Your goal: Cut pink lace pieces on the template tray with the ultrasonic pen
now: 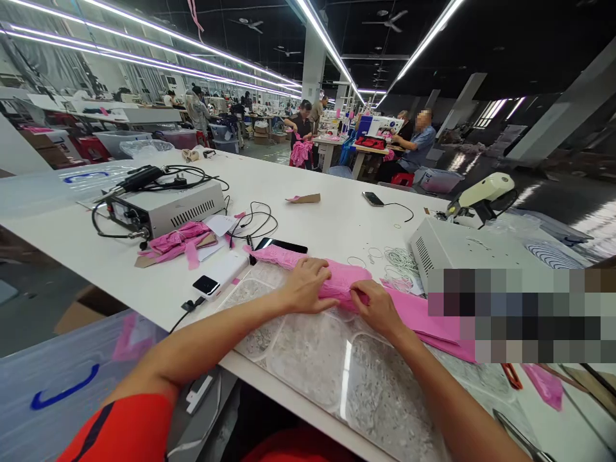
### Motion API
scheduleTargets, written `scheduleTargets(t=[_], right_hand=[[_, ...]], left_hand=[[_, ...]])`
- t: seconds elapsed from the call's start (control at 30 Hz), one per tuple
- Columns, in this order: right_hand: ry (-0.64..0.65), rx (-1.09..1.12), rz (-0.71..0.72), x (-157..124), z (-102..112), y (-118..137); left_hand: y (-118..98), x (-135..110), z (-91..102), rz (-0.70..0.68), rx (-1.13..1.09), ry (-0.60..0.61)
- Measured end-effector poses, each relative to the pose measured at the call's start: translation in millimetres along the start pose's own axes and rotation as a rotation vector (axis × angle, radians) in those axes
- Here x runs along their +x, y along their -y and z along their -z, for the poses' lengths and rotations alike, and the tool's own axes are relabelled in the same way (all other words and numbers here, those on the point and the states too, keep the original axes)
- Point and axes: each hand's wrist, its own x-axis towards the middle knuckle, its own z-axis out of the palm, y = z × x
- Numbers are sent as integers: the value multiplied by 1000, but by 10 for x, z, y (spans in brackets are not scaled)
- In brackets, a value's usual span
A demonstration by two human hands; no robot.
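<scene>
A long strip of pink fabric (346, 277) lies gathered across the front of the table. My left hand (308, 285) rests on its near edge, thumb apart from the fingers, pressing it flat. Just to the right, my right hand (378, 308) pinches the fabric between thumb and fingertips. Beneath both hands is a grey marble-patterned mat (308, 359). A flat folded pink piece (423, 314) extends rightward from under my right wrist. Behind the strip a dark phone (283, 245) is partly covered.
A grey box with a cabled handpiece (183, 208) stands left beside pink scraps (178, 240). A white power bank (219, 276) sits nearer. Pale cord (402, 260) lies by another grey machine (462, 244) at right. Scissors (520, 433) are front right. Co-workers are farther back.
</scene>
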Motion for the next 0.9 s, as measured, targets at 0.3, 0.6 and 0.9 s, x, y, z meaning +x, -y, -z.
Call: scheduleTargets(t=[0.3,0.6,0.9], right_hand=[[-32,3,5,34,128,-32],[8,36,21,-116,310,114],[357,-48,332,-671,253,826]], left_hand=[[-152,146,-170,34,230,12],[134,-313,91,71,83,108],[222,-1014,352,-128,-41,472]])
